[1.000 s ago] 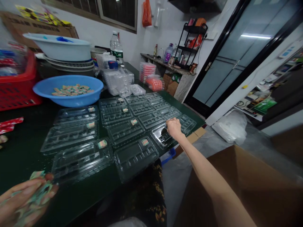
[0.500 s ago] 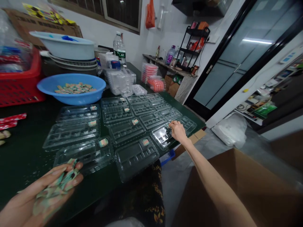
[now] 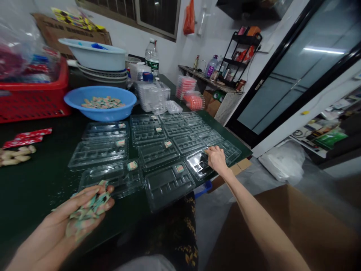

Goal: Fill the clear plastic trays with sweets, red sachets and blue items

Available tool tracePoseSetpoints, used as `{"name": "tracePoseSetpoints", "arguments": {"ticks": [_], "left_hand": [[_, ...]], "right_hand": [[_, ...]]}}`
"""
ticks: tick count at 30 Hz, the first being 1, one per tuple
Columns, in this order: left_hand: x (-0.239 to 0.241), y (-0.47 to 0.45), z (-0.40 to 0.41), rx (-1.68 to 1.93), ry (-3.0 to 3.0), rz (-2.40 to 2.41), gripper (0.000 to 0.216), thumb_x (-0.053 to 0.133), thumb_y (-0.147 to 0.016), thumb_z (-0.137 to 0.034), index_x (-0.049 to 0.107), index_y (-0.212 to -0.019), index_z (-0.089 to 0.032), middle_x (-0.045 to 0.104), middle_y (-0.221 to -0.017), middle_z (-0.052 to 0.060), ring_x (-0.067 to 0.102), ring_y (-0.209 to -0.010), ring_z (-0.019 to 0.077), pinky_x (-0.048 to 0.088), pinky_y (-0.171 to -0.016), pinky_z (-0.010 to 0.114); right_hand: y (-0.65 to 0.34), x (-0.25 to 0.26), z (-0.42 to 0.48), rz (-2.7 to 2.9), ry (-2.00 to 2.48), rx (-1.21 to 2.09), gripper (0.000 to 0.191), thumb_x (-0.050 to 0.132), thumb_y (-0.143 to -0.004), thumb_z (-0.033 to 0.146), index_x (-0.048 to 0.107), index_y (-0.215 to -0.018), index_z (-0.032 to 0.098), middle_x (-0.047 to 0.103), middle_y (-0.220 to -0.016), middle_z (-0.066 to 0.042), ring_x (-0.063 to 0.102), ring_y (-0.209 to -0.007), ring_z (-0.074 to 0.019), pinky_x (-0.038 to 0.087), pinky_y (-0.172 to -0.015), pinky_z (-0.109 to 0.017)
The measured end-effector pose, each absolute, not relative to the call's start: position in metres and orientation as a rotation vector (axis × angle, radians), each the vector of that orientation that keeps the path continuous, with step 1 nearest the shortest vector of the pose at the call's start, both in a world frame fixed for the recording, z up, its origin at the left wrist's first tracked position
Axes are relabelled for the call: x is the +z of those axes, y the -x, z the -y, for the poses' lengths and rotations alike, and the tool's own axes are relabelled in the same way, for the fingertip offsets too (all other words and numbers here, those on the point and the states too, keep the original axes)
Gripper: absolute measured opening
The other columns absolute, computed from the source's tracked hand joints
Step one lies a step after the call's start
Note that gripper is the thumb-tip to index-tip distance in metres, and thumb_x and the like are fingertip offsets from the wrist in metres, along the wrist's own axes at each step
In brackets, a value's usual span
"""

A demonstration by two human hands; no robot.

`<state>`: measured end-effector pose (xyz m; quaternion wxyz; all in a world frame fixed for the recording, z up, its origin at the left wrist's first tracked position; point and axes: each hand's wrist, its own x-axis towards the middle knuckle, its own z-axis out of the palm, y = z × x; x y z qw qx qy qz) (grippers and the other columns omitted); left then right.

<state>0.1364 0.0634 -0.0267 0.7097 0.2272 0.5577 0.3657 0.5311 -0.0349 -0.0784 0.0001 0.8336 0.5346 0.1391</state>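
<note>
Left hand (image 3: 71, 209): I hold many small pieces (image 3: 90, 210).
Right hand (image 3: 217, 160): at a clear tray (image 3: 197, 162); I can't tell its grip.

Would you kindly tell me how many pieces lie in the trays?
7 pieces show: one in each of the three leftmost trays, one in each of the next column's four. The right hand may hide another.

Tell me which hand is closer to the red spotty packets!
Left. The left hand, cupping pastel pieces, is nearer the camera and right of the red spotty packets; the right hand is much farther right, at a clear compartment tray.
</note>
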Motion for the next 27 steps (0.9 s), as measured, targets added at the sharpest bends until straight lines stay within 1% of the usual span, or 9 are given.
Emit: {"name": "tracePoseSetpoints", "arguments": {"ticks": [3, 7, 12, 13, 15, 17, 19, 23, 27], "left_hand": [[-0.027, -0.138, -0.06, 0.775, -0.545, -1.061, 0.017, 0.048, -0.078, -0.009, 0.064, -0.082, -0.011, 0.066, -0.091, 0.01, 0.064, -0.064, 0.022, 0.052, -0.043, 0.026], [-0.032, -0.146, -0.059, 0.696, -0.554, -0.752, 0.015, 0.057, -0.077, -0.019, 0.063, -0.089, -0.013, 0.063, -0.085, 0.008, 0.061, -0.058, 0.0178, 0.037, -0.031, 0.016], [-0.037, -0.149, -0.059, 0.655, -0.555, -0.645, 0.022, 0.061, -0.075, -0.027, 0.062, -0.093, -0.014, 0.06, -0.086, 0.008, 0.06, -0.06, 0.0159, 0.035, -0.032, 0.015], [-0.037, -0.149, -0.057, 0.642, -0.581, -0.623, 0.021, 0.061, -0.074, -0.027, 0.062, -0.092, -0.014, 0.059, -0.085, 0.008, 0.059, -0.059, 0.0158, 0.033, -0.031, 0.015], [-0.036, -0.148, -0.055, 0.619, -0.665, -0.584, 0.017, 0.06, -0.074, -0.026, 0.062, -0.085, -0.013, 0.058, -0.083, 0.008, 0.059, -0.058, 0.0161, 0.029, -0.03, 0.015], [-0.034, -0.146, -0.052, 0.612, -0.77, -0.563, 0.013, 0.058, -0.074, -0.024, 0.062, -0.078, -0.012, 0.058, -0.082, 0.008, 0.059, -0.058, 0.0169, 0.03, -0.031, 0.016], [-0.032, -0.141, -0.049, 0.604, -0.887, -0.573, 0.012, 0.057, -0.075, -0.023, 0.061, -0.074, -0.012, 0.058, -0.076, 0.008, 0.058, -0.057, 0.0171, 0.034, -0.036, 0.018], [-0.029, -0.128, -0.046, 0.566, -1.02, -0.624, 0.011, 0.06, -0.071, -0.021, 0.062, -0.069, -0.01, 0.057, -0.068, 0.007, 0.056, -0.055, 0.0156, 0.042, -0.048, 0.024], [-0.029, -0.119, -0.046, 0.58, -0.994, -0.631, 0.011, 0.063, -0.066, -0.02, 0.063, -0.065, -0.009, 0.057, -0.067, 0.006, 0.052, -0.054, 0.0141, 0.043, -0.05, 0.025]], "right_hand": [[-0.53, -0.078, 0.04, -1.726, -2.551, 0.408, 0.034, 0.046, -0.072, 0.009, 0.064, -0.098, 0.021, 0.059, -0.098, -0.01, 0.045, -0.091, -0.0244, 0.029, -0.072, -0.034], [-0.538, -0.08, 0.041, -1.685, -2.478, 0.38, 0.033, 0.047, -0.07, 0.01, 0.065, -0.097, 0.019, 0.06, -0.102, -0.012, 0.048, -0.091, -0.0267, 0.032, -0.069, -0.036], [-0.491, -0.056, 0.024, -1.952, -2.854, 0.441, 0.033, 0.041, -0.08, 0.022, 0.059, -0.107, 0.017, 0.06, -0.104, -0.013, 0.051, -0.092, -0.0263, 0.038, -0.075, -0.039], [-0.467, -0.048, 0.018, -2.15, -2.943, 0.248, 0.032, 0.041, -0.082, 0.026, 0.06, -0.105, 0.016, 0.061, -0.1, -0.012, 0.053, -0.09, -0.0241, 0.04, -0.075, -0.036], [-0.414, -0.035, 0.006, -2.474, -2.929, -0.61, 0.031, 0.044, -0.083, 0.036, 0.062, -0.1, 0.018, 0.064, -0.091, -0.008, 0.057, -0.079, -0.0194, 0.043, -0.068, -0.031], [-0.363, -0.026, -0.008, -2.44, -2.746, -1.429, 0.036, 0.042, -0.084, 0.046, 0.064, -0.093, 0.019, 0.064, -0.079, -0.004, 0.057, -0.067, -0.016, 0.043, -0.058, -0.027], [-0.326, -0.022, -0.021, -2.282, -2.54, -1.906, 0.042, 0.041, -0.083, 0.052, 0.065, -0.08, 0.017, 0.06, -0.066, -0.002, 0.052, -0.056, -0.0125, 0.039, -0.049, -0.023], [-0.294, -0.021, -0.038, -2.224, -2.235, -2.14, 0.044, 0.048, -0.079, 0.053, 0.057, -0.058, 0.015, 0.05, -0.05, 0.002, 0.044, -0.045, -0.0082, 0.03, -0.04, -0.02], [-0.287, -0.025, -0.048, -2.248, -2.16, -2.272, 0.027, 0.062, -0.072, 0.042, 0.062, -0.069, 0.015, 0.052, -0.052, 0.004, 0.046, -0.045, -0.0067, 0.031, -0.04, -0.018]]}}
